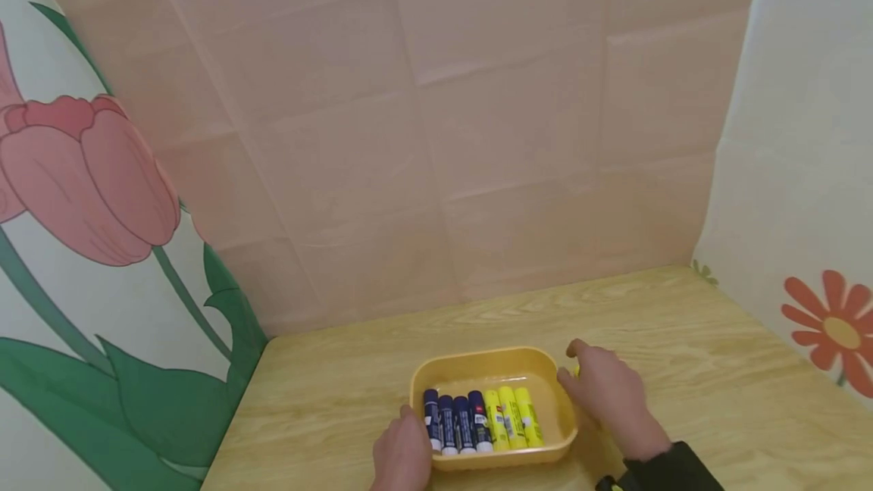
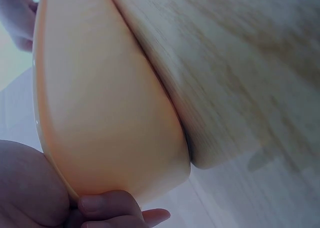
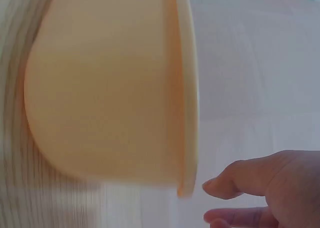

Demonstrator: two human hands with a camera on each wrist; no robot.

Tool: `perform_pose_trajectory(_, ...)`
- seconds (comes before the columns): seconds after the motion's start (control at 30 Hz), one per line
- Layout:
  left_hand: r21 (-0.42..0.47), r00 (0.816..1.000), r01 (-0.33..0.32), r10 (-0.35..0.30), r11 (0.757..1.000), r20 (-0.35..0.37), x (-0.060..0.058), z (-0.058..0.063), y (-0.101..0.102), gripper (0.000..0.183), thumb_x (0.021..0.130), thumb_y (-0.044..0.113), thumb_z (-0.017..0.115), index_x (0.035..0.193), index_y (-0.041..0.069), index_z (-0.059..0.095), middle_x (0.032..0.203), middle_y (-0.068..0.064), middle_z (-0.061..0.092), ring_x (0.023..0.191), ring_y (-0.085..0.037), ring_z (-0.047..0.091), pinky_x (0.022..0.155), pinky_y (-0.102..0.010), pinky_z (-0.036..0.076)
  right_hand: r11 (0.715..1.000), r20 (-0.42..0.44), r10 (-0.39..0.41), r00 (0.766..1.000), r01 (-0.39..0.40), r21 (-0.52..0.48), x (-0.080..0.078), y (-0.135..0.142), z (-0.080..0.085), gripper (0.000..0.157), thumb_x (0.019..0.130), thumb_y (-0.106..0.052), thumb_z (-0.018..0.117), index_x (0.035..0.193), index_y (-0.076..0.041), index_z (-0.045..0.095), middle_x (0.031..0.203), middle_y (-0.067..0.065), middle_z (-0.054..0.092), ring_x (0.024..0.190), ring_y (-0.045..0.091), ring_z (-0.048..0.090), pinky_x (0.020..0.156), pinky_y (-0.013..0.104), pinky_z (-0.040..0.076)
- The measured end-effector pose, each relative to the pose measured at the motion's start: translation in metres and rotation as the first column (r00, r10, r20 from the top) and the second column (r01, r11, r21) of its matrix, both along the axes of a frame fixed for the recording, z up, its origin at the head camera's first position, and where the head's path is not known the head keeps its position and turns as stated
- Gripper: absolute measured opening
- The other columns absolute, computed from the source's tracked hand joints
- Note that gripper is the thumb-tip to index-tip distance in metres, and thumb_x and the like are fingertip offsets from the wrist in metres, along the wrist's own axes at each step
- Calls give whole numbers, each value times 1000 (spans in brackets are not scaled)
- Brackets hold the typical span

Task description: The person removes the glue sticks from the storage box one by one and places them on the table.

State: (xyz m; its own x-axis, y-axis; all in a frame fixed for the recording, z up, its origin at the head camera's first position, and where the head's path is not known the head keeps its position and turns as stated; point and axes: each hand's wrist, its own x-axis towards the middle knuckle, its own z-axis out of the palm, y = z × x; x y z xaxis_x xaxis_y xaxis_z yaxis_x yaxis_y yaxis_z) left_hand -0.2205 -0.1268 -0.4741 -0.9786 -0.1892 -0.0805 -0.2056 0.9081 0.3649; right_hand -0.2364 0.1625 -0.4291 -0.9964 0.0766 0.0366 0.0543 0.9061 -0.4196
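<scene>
A yellow plastic tray sits on the table, seen from the side in both wrist views. In it lie several dark blue glue sticks with white ends, and to their right 3 yellow glue sticks, all side by side. My left hand grips the tray's near left corner, thumb at the rim and curled fingertips against the outer wall. Beside the right rim is my right hand, a bit of another yellow glue stick showing between thumb and fingers; the rest is hidden.
The wood-grain table reaches back to a pinkish hanging sheet. Walls printed with a tulip and a red flower stand on either side. A black cuff covers the right wrist.
</scene>
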Motion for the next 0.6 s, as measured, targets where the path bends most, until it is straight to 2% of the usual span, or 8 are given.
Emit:
perform_pose_trajectory(0.1, 0, 1000, 5, -5, 1000, -15, 1, 0, 0, 23, 98, 9, 55, 114, -7, 57, 81, -18, 61, 76, -31, 64, 75, -50, 54, 1000, -22, 20, 1000, -20, -3, 5, -15, 1, 37, 88, -25, 67, 115, 1, 64, 71, 3, 59, 59, 17, 52, 49, 33, 42)
perform_pose_trajectory(0.2, -1, 999, 6, -6, 1000, -35, 0, 0, 0, 21, 98, 9, 56, 112, -7, 58, 80, -18, 61, 76, -31, 64, 75, -50, 53, 999, -11, 32, 999, -32, 5, 7, -27, 0, 34, 87, -23, 69, 112, 1, 66, 71, 2, 59, 57, 16, 49, 50, 32, 41)
perform_pose_trajectory(0.37, -10, 999, -26, 26, 1000, 41, -3, 1, 3, 24, 99, 11, 58, 115, -6, 58, 81, -17, 61, 75, -28, 63, 76, -48, 54, 999, 49, 37, 998, -38, 26, 9, -40, -6, 31, 86, -23, 73, 108, -1, 68, 75, 3, 62, 63, 17, 54, 56, 38, 48)
perform_pose_trajectory(0.47, -23, 995, -43, 45, 999, 93, -5, 1, 5, 26, 99, 11, 58, 119, -5, 58, 82, -16, 61, 76, -27, 63, 77, -47, 55, 997, 47, 47, 998, -49, 58, 10, -44, -10, 30, 86, -23, 73, 106, -2, 69, 82, 6, 67, 68, 20, 59, 59, 43, 51)
perform_pose_trajectory(0.6, -34, 994, -45, 49, 998, 102, -6, 1, 5, 27, 99, 11, 58, 120, -5, 57, 83, -17, 62, 77, -27, 64, 77, -47, 55, 995, 56, 49, 997, -54, 86, 8, -49, -13, 19, 86, -23, 73, 92, -5, 67, 75, 4, 62, 64, 19, 55, 54, 38, 46)
